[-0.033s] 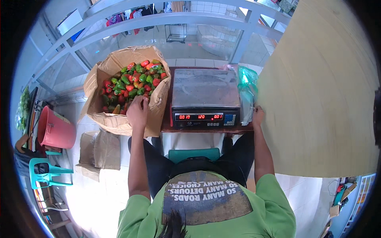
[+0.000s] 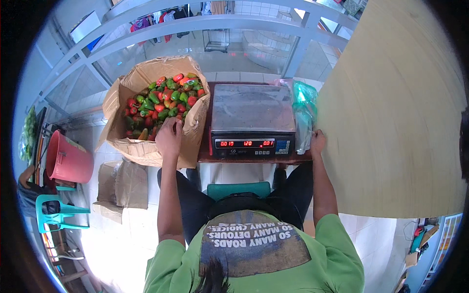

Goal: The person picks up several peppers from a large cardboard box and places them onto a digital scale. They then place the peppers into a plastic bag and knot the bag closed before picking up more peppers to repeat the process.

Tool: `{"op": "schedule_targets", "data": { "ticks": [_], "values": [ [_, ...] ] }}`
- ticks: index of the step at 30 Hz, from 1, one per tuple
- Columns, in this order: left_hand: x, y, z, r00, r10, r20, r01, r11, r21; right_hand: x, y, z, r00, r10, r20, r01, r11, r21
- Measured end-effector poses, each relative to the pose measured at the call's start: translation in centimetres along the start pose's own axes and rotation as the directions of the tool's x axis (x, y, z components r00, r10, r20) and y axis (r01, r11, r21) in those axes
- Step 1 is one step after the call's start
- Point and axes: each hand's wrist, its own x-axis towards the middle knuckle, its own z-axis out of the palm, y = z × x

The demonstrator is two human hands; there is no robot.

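My left hand [image 2: 168,139] lies over the near rim of a large cardboard box [image 2: 191,141], its fingers bent over the edge. Inside the box are many red and green bell peppers [image 2: 161,105], close to my fingertips. A digital scale [image 2: 253,110] with a flat metal plate stands on a dark red table [image 2: 205,155] in front of me, its red display lit and its plate bare. To the right of the scale lie clear and green plastic bags [image 2: 304,115]. Beside them my right hand [image 2: 318,141] has its fingers curled at the table's right side; what they hold is hidden.
A large plywood board [image 2: 395,122] rises close on my right. Metal railing [image 2: 195,25] crosses behind the table. On the left are a red bin [image 2: 71,158], a turquoise plastic stool [image 2: 61,212] and a flattened piece of cardboard [image 2: 129,188] on the floor.
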Motion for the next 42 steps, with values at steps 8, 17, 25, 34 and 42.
{"op": "schedule_targets", "data": {
  "ticks": [8, 17, 25, 34, 42],
  "values": [
    [-0.1, 0.3, -0.3, 1.000, -0.003, 0.004, 0.003, 1.000, -0.003, -2.4, 1.3, 2.3, 0.997, -0.083, -0.003, 0.083, 0.997, -0.007],
    [-0.1, 0.2, -0.4, 1.000, 0.019, -0.006, -0.019, 0.999, -0.029, -1.3, 1.3, 1.0, 0.996, -0.087, 0.006, 0.087, 0.988, -0.126],
    [-0.1, 0.1, -0.3, 1.000, 0.007, -0.005, -0.007, 0.999, -0.033, 1.2, -2.7, -2.5, 0.986, -0.165, -0.030, 0.167, 0.982, 0.092],
    [-0.1, 0.3, -0.3, 1.000, -0.008, 0.009, 0.008, 1.000, -0.021, 3.4, -7.6, -6.0, 0.959, -0.163, -0.231, 0.194, 0.974, 0.116],
    [0.0, 0.2, -0.6, 0.998, -0.010, -0.059, -0.006, 0.965, -0.261, 4.9, -14.1, -10.5, 0.985, -0.046, -0.168, 0.168, 0.510, 0.844]
  ]
}}
